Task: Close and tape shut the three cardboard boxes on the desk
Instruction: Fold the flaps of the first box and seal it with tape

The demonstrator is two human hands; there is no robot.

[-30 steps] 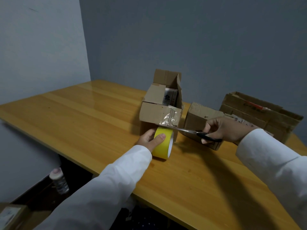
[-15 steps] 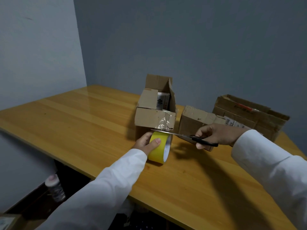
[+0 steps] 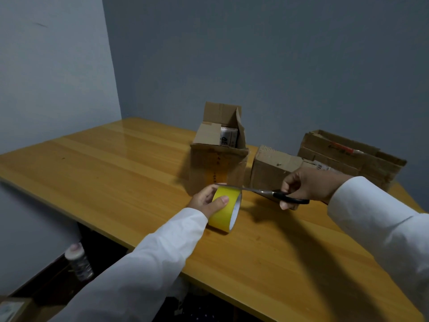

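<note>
Left hand [image 3: 206, 201] grips the tape roll [image 3: 225, 209] on the table [image 3: 116, 168], just before the tall open box [image 3: 218, 156]; right hand [image 3: 306, 185] holds scissors [image 3: 276, 195] at its top. Risk: blades nicking the thumb, or the cut end resticking.

Room corner: pale grey-white wall [image 3: 51, 73] at left, darker blue-grey wall [image 3: 267, 54] behind; glossy honey-coloured wooden desk [image 3: 111, 168] with plank grain, set into the corner; dark floor [image 3: 53, 282] beneath, a white-capped bottle [image 3: 77, 261] standing there; dim, even light
</note>
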